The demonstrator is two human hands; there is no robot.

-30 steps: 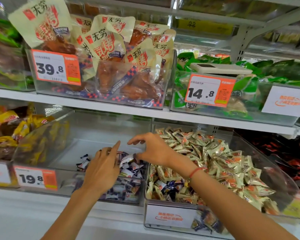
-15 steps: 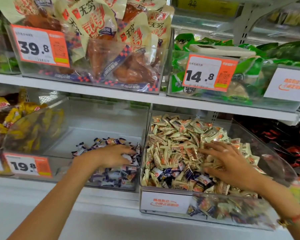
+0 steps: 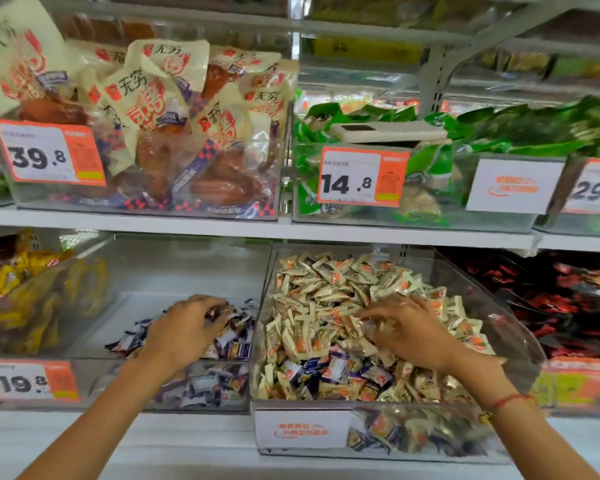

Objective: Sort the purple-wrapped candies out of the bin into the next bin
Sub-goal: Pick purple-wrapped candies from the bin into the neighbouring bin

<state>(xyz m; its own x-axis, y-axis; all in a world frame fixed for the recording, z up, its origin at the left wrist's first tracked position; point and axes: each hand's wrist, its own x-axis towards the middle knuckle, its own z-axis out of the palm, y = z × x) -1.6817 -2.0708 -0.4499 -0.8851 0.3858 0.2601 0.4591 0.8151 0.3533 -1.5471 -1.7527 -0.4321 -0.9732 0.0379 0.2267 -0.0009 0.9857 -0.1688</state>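
You stand at a shop shelf with both hands down in two clear bins, midway through a sort. Your right hand (image 3: pixel 407 336) lies palm down on the heap of cream candies (image 3: pixel 329 282) in the right bin (image 3: pixel 520 327), fingers spread and slightly bent toward the left, raking the top layer; motion blur hides whether they pinch a wrapper, so you cannot tell a grasp from a sweep. The purple candies (image 3: pixel 329 370) that remain to be moved sit in a cluster at the front of that bin, just below and left of this hand, some half buried under cream ones.

Your left hand (image 3: pixel 184 330) rests in the left bin (image 3: pixel 174 268), knuckles up, fingers curled over a dark wrapper (image 3: pixel 216 311) at the fingertips, on top of the sorted pile (image 3: pixel 236 344) against that bin's right wall.

To do this step well, draw the right hand back toward the front cluster instead of combing the cream middle, and part the cream wrappers with flat fingers so buried purple ones surface. Pinch one or two at a time; a bigger scoop likely carries cream pieces across. Lift clear over the shared wall and let the left hand drop its piece on the pile.
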